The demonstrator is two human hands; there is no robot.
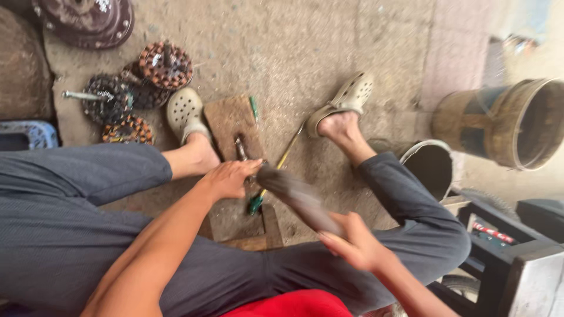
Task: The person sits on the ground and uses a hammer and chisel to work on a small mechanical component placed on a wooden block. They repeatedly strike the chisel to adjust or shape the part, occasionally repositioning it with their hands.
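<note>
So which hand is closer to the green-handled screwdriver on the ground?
Left. The left hand is right above the green-handled screwdriver, nearly touching it. The right hand is farther away, gripping a hammer.

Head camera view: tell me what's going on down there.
A person sits low over a wooden block on the ground. The left hand steadies a small metal piece on the block, while the right hand swings a blurred hammer above it. A green-handled screwdriver lies alongside; copper-wound motor stators sit nearby.
</note>
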